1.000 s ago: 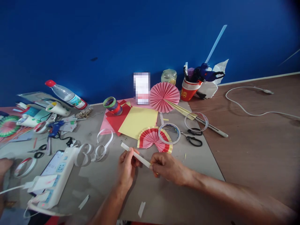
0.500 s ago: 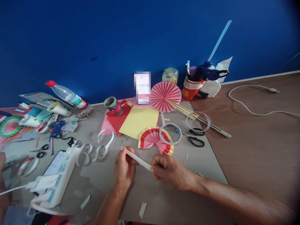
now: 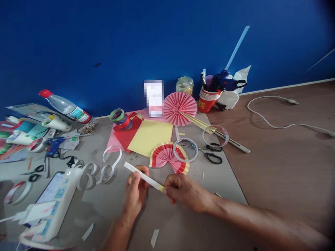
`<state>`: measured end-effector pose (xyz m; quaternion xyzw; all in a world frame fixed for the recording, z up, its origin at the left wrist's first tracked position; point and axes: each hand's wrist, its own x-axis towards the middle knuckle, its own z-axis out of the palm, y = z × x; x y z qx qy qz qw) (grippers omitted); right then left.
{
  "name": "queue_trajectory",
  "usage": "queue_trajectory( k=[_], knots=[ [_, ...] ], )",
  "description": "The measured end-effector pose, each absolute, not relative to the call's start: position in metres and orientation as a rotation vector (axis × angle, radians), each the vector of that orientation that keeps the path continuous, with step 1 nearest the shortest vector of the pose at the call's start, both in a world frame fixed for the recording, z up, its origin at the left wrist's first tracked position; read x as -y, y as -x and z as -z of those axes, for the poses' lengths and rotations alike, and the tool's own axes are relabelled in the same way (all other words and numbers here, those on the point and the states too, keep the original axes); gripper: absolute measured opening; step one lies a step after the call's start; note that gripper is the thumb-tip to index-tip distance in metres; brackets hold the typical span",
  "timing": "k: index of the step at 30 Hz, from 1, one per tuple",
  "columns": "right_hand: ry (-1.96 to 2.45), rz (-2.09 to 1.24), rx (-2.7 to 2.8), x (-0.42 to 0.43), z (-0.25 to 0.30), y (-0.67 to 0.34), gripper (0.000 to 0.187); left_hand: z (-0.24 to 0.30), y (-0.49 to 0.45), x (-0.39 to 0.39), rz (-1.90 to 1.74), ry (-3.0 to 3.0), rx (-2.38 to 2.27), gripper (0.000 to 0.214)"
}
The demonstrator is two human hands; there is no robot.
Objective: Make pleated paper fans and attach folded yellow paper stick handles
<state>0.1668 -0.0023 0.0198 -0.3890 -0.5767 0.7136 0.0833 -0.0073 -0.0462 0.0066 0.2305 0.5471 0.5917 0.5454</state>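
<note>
A narrow paper strip (image 3: 146, 178), white along most of its length and yellow near its right end, slants between my two hands above the grey mat. My left hand (image 3: 136, 188) pinches it near the middle, thumb on top, with the white end poking out beyond the thumb. At the yellow end, my right hand (image 3: 180, 191) grips it between thumb and bent fingers. Just beyond the hands lies a pleated pink, red and yellow paper fan (image 3: 167, 155). A tape roll (image 3: 175, 153) rests over its right side, with black-handled scissors (image 3: 213, 158) alongside.
Yellow paper (image 3: 150, 136) lies behind the fan, near a round pink fan (image 3: 180, 108). Curled white strips (image 3: 107, 172) and a power strip (image 3: 61, 202) are at left. A red cup (image 3: 206, 101) holds tools at the back. White scraps (image 3: 154, 238) lie in front.
My left thumb now sits farther in from the strip's white end, so more of that end sticks out. More yellow shows beside my right fingers. The whole view has shifted slightly.
</note>
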Motion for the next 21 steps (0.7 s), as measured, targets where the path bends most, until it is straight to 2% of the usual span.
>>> queue_trajectory(
  k=[2, 4, 10, 14, 21],
  knots=[
    [1.170, -2.107, 1.777, 0.003, -0.020, -0.168, 0.014, -0.004, 0.006, 0.049, -1.346, -0.583, -1.314, 0.034],
    [1.185, -2.038, 1.895, 0.000, -0.022, -0.170, 0.019, -0.004, 0.006, 0.049, -1.325, -0.583, -1.314, 0.031],
    [1.215, -1.480, 2.027, -0.027, -0.045, -0.193, 0.021, -0.008, 0.009, 0.043, -1.333, -0.501, -1.299, 0.035],
    [1.193, -1.366, 2.041, -0.044, -0.061, -0.213, 0.024, -0.008, 0.009, 0.042, -1.296, -0.507, -1.239, 0.036],
    [1.106, -1.158, 2.055, -0.046, -0.056, -0.208, 0.015, 0.004, 0.006, 0.050, -1.214, -0.748, -1.226, 0.034]
  ],
)
